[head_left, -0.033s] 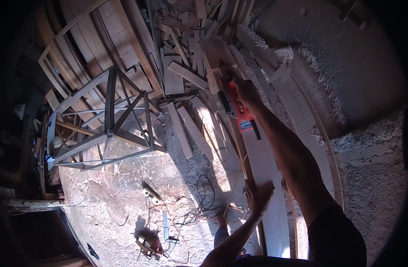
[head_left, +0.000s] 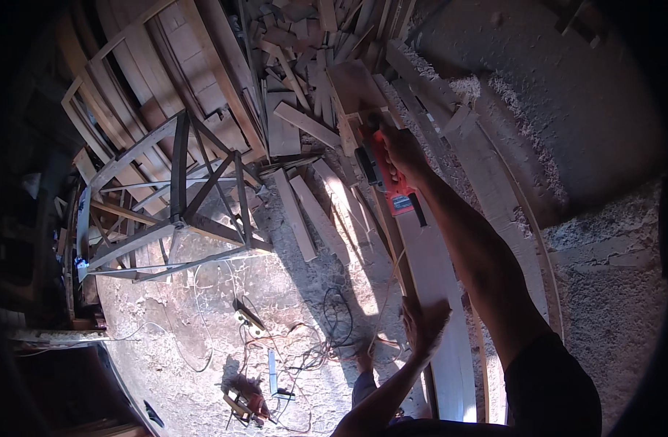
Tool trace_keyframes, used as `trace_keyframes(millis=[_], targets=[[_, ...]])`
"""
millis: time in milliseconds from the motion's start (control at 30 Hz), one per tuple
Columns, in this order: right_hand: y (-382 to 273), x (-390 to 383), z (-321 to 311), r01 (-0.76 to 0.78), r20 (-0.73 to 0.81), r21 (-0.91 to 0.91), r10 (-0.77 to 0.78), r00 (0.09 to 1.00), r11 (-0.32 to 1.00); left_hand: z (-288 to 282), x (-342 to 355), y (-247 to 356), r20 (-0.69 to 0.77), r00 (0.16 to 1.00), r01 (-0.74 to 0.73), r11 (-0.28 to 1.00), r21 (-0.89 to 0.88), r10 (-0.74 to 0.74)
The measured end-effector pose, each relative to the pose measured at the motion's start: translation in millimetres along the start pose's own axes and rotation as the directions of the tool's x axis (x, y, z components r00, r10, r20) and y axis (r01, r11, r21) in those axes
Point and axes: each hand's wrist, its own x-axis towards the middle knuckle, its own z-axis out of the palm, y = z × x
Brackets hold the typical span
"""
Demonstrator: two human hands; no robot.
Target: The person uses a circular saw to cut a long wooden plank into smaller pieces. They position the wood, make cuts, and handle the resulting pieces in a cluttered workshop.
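Observation:
A long, pale wooden board (head_left: pixel 437 266) runs away from me, right of the middle. On its far part sits a red and black electric hand planer (head_left: pixel 397 191). My right hand (head_left: pixel 405 154) is closed around the planer's top, partly hiding it. Closer to me, my left hand (head_left: pixel 423 326) grips the board at its left edge. Its thumb side lies over the top face, and the fingers at the edge are in shadow, partly hidden.
Left stands a wooden frame of crossed struts (head_left: pixel 179 211). Offcuts (head_left: pixel 305 73) are heaped at the far end. Tangled cables (head_left: pixel 327 346) and another power tool (head_left: pixel 248 408) lie on the dusty floor. More planks (head_left: pixel 494 189) with shavings lie to the right.

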Motion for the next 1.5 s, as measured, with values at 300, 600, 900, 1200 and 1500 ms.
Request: trace_keyframes(millis=[300, 600, 900, 1200, 1500], targets=[[-35.9, 75.6, 10.4, -0.032, -0.034, -0.018, 0.032, 0.999, 0.999, -7.0, 8.0, 18.8, -0.053, 0.993, -0.105, 0.994, 0.016, 0.105], [-49.3, 130.2, 22.1, 0.051, -0.036, 0.065, -0.048, 0.998, 0.997, -6.2, 5.3, 14.8, -0.044, 0.999, -0.030, 0.999, 0.020, 0.031], [21.3, -16.8, -3.7, 0.435, -0.234, 0.189, -0.390, 0.891, 0.880, 3.3, 13.5, -7.1, 0.008, 1.000, -0.021, 0.997, 0.070, 0.021], [175.8, -505.2, -102.8, 0.293, -0.140, 0.262, -0.264, 0.954, 0.919, -32.5, -204.2, -233.1, 0.618, 0.786, 0.106, 0.986, -0.126, -0.006], [304.9, -860.5, -183.9, -0.067, -0.349, 0.168, 0.123, 0.929, 0.984, -12.2, -389.5, -123.9, 0.209, 0.971, -0.163, 0.964, 0.212, 0.118]])
